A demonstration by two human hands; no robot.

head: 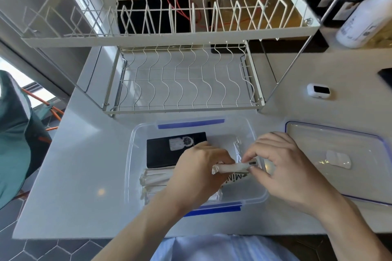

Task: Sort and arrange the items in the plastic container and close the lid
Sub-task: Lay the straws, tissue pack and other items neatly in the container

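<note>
Both hands are working over the clear plastic container (135, 133): left hand (199, 171) and right hand (284, 167) are each pinching 1 white packet (231, 167) at its ends. Inside are lying a black box (167, 154) and white sachets (154, 178). Its lid (339, 154) is lying just right.

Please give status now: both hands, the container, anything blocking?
Left hand and right hand both grip white wrapped packet over clear plastic container. Clear blue-rimmed lid off, lying to the right. Nothing blocking.
</note>
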